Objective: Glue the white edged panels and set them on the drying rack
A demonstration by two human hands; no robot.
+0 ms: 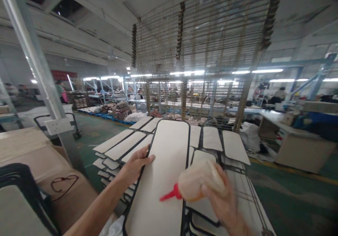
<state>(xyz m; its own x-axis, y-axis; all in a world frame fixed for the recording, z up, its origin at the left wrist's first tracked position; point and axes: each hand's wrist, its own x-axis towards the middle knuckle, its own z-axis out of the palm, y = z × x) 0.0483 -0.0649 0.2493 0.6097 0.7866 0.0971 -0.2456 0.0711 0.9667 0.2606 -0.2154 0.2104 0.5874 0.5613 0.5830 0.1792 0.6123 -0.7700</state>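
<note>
Right hand and bottle blurred; panel cut off at bottom; distant people too small to tell.

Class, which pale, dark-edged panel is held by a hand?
The long panel in the centre foreground, with the red nozzle over it: the left hand grips its edge, while the other panels lie unheld.

Glaring tube lights, blurred bottle

The hands are bare, as is the tapering left forearm.
</note>
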